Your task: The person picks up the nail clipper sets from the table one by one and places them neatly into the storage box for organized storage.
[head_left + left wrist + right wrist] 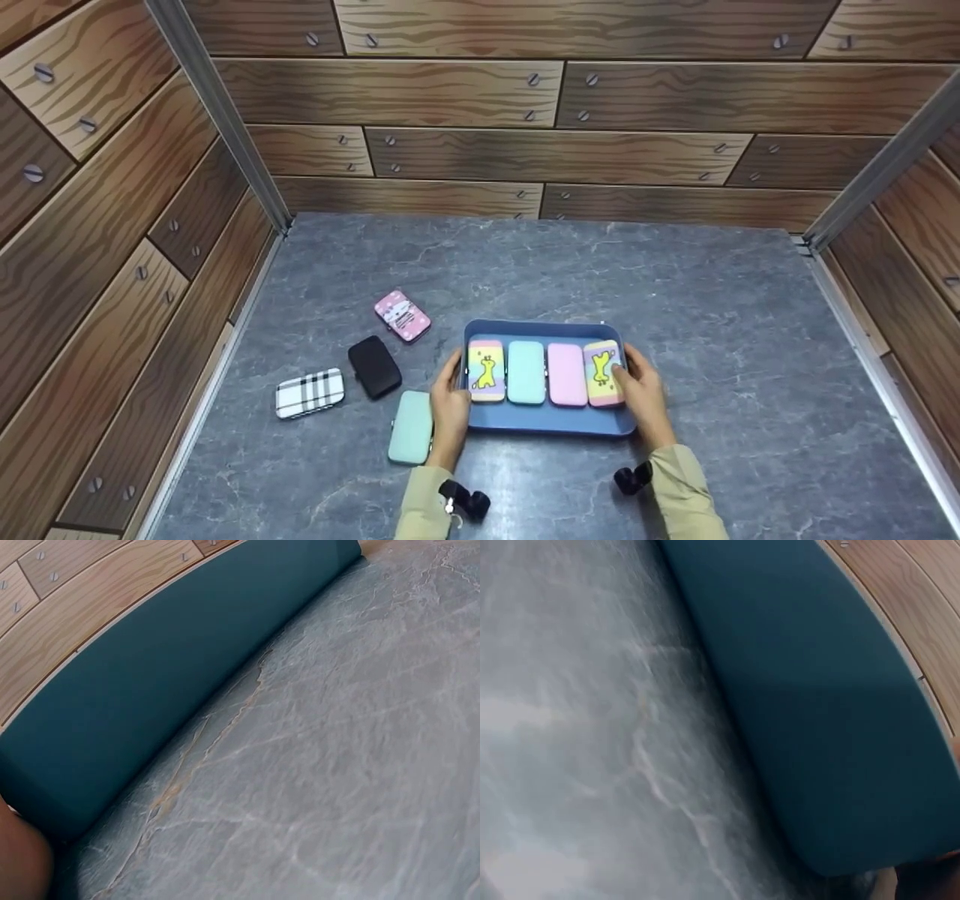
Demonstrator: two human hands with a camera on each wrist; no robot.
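A blue rectangular tray (551,418) is held at its two short ends. My left hand (451,409) grips the left end, thumb over the rim. On the right end, my right hand (646,394) grips the wall, its thumb reaching in over a giraffe-print case (601,371). Inside, in a row, lie another giraffe-print case (487,373), a mint case (526,373) and a pink case (567,375). Both wrist views show the tray's outer wall (150,682) (802,690) close up. Most fingers are hidden behind the tray ends.
Left of the tray lie a second mint case (411,427), close beside my left hand, a black case (375,367), a plaid case (310,394) and a pink patterned case (403,315). Wood-plank-patterned walls (450,94) bound the grey marbled surface (750,337).
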